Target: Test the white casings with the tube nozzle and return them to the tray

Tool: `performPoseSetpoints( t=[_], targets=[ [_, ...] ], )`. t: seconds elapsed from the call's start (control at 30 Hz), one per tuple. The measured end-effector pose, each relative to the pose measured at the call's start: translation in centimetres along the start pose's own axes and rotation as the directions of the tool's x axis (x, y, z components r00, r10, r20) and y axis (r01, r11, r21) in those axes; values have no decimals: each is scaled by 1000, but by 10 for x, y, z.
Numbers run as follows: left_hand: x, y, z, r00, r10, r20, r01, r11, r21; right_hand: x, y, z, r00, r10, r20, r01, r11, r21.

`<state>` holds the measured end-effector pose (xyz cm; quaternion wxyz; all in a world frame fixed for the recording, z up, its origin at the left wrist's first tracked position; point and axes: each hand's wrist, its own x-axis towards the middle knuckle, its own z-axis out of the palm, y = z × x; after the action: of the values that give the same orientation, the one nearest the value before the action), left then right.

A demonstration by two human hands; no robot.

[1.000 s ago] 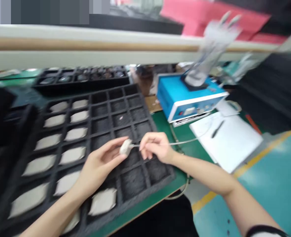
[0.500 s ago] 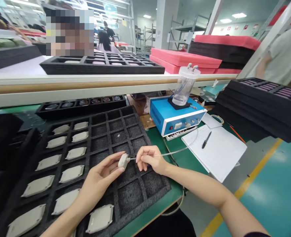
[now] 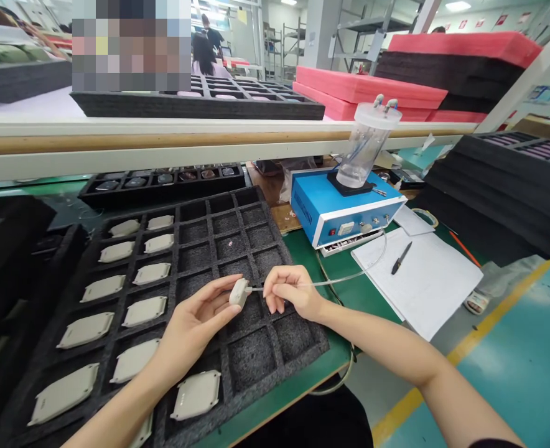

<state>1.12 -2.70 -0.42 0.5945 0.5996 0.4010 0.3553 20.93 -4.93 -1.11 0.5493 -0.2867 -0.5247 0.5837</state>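
Note:
Between the thumb and fingers of my left hand (image 3: 200, 323) is a small beige plastic casing (image 3: 239, 292), held edge-on above the tray. My right hand (image 3: 293, 289) pinches a thin clear tube (image 3: 331, 283), whose tip meets the casing's right side; whether it enters an opening there I cannot tell. The tube runs back to a blue box-shaped machine (image 3: 344, 208) with a clear cylinder (image 3: 368, 146) on top. Under both hands lies a black foam tray (image 3: 251, 389) with square compartments. Similar beige casings (image 3: 195, 395) lie in its left columns.
Right of the machine are white papers (image 3: 419, 280) with a black pen (image 3: 401, 257) on them. Dark foam trays (image 3: 503, 180) are stacked at the right. A shelf (image 3: 163, 146) crosses behind the bench, bearing another foam tray and pink foam blocks (image 3: 368, 87). People sit beyond it.
The camera view has shifted slightly, moving the bench items in the picture. Both hands keep their hold on the casing and the tube, with the tube tip still at the casing.

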Motion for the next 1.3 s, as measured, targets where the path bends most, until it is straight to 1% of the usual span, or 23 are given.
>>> performPoseSetpoints(
  t=[0.63, 1.0, 1.3],
  targets=[
    [-1, 5, 3, 1000, -4, -20, 4, 1000, 9, 0, -1, 0, 1000, -15, 14, 15, 1000, -18],
    [-1, 7, 4, 999, 12, -34, -10, 999, 46, 0, -4, 1, 1000, 23, -5, -23, 999, -31],
    [-2, 5, 2, 1000, 0, -28, 0, 1000, -1, -1, -3, 1, 1000, 17, 2, -17, 999, -40]
  ],
)
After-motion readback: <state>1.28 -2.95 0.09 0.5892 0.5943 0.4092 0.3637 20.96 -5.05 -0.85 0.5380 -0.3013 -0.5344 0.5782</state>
